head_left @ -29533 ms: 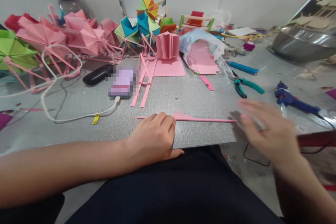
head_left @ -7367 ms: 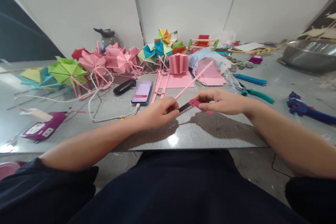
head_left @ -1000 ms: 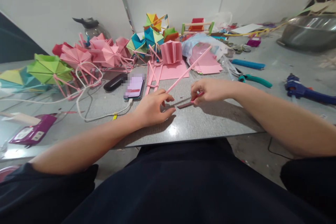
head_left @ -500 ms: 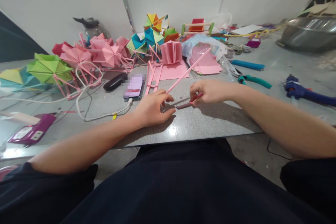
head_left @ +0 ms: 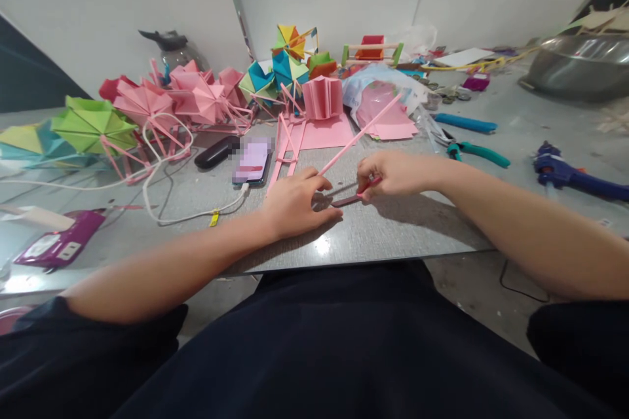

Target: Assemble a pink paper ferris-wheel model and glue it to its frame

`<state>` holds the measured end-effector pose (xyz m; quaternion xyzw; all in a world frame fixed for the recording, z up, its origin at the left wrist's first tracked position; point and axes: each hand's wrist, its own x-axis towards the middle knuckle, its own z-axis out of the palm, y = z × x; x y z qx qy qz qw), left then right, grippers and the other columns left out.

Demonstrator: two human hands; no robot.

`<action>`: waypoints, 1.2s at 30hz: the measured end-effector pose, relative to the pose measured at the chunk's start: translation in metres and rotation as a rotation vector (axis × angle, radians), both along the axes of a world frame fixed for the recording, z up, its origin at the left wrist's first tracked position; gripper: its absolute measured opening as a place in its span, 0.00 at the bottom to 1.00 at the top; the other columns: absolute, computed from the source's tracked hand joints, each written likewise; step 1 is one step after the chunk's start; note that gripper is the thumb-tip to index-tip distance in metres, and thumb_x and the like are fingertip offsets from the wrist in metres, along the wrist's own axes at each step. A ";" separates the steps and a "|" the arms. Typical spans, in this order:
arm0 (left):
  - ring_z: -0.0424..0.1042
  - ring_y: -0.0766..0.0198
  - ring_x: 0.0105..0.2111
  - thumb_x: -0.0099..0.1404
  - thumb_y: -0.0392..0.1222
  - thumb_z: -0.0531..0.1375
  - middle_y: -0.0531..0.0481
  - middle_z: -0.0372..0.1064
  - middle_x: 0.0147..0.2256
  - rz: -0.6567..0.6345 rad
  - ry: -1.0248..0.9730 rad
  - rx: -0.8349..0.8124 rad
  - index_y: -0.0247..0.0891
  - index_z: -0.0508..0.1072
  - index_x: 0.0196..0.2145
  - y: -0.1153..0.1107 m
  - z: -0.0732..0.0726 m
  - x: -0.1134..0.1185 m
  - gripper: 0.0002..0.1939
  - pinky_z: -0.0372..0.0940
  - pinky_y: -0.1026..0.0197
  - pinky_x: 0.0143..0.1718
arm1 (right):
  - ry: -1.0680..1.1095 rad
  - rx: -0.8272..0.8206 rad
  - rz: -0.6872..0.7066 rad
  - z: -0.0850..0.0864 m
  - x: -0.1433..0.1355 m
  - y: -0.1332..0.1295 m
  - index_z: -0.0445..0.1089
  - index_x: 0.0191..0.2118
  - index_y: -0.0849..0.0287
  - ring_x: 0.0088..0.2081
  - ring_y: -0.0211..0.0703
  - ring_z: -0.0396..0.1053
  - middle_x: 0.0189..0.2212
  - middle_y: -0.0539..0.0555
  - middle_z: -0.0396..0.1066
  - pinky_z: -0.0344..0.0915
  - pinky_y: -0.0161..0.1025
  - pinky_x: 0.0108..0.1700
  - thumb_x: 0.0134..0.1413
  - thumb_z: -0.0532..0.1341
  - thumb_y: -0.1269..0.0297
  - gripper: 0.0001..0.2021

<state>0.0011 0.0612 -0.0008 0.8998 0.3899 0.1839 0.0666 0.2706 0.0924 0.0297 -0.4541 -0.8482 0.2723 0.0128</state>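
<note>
My left hand [head_left: 299, 204] rests low over the table, thumb and index finger parted on either side of the tip of a slim dark-and-red tool [head_left: 350, 200]. From behind its knuckles a long thin pink stick [head_left: 363, 132] slants up to the right; it seems held under the curled fingers, though the grip is hidden. My right hand [head_left: 381, 173] pinches the red part of the slim tool, whose dark flat end points left; its exact kind is unclear. Near the left hand lie a pink stick frame [head_left: 289, 144] and a phone [head_left: 251, 163] on a white cable.
Folded-paper wheels, pink [head_left: 146, 105] and green [head_left: 93, 123], line the back left. Pink paper sheets [head_left: 393, 124] lie behind my hands. To the right are pliers [head_left: 479, 152], a blue glue gun [head_left: 565, 170] and a metal bowl [head_left: 582, 69]. A purple device [head_left: 63, 239] sits left.
My left hand has shifted slightly right, toward the tool's tip, and the pink stick has moved right with it. The right hand keeps its pinch on the tool, nearly still.
</note>
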 end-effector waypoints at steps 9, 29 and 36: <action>0.78 0.54 0.36 0.63 0.59 0.72 0.46 0.79 0.41 0.053 -0.024 -0.069 0.40 0.79 0.41 -0.001 -0.002 0.010 0.20 0.72 0.51 0.41 | 0.032 -0.059 0.064 0.002 0.005 -0.002 0.83 0.34 0.54 0.40 0.49 0.75 0.36 0.54 0.82 0.64 0.44 0.42 0.52 0.70 0.57 0.08; 0.79 0.52 0.38 0.57 0.51 0.76 0.43 0.78 0.40 0.080 -0.151 -0.250 0.37 0.78 0.48 0.016 -0.007 0.003 0.26 0.74 0.51 0.37 | 0.039 -0.056 -0.029 -0.008 -0.007 -0.005 0.81 0.36 0.54 0.39 0.49 0.75 0.36 0.54 0.81 0.65 0.43 0.41 0.53 0.71 0.56 0.08; 0.78 0.53 0.37 0.56 0.49 0.75 0.43 0.77 0.41 0.117 -0.171 -0.356 0.36 0.77 0.51 0.018 -0.001 0.002 0.28 0.74 0.49 0.41 | 0.033 -0.018 -0.069 -0.001 -0.016 -0.012 0.79 0.34 0.55 0.39 0.48 0.74 0.35 0.54 0.80 0.64 0.42 0.40 0.53 0.71 0.57 0.08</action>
